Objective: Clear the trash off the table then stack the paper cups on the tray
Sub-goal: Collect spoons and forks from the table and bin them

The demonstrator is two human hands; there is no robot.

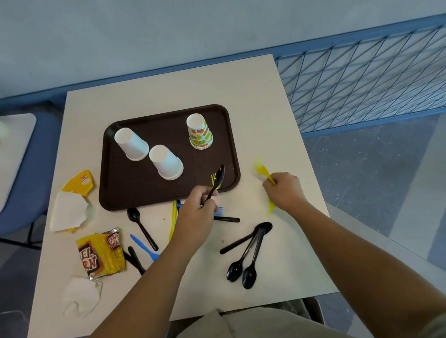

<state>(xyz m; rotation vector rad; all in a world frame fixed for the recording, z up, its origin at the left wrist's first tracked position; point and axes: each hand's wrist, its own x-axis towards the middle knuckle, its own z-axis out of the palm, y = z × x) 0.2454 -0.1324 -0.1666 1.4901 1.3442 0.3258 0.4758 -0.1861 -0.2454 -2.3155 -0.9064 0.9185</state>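
A dark brown tray (122, 187) lies on the white table (262, 112). Upside down on it stand two white paper cups (131, 144) (166, 162) and a patterned cup (199, 131). My left hand (195, 215) is shut on a black spoon (217, 179) at the tray's near right corner, beside a yellow fork (213, 179) on the tray. My right hand (285, 190) is shut on a yellow fork (262, 170) right of the tray. Trash lies at the left: a yellow wrapper (79, 182), white paper (67, 209), a popcorn bag (101, 254), a crumpled napkin (81, 296).
Loose black spoons (246, 259) lie near the front edge, another black spoon (141, 227), a blue knife (144, 247) and more yellow and blue cutlery sit below the tray. A blue wire fence (374, 80) stands to the right, a blue bench with a white board (1, 175) to the left.
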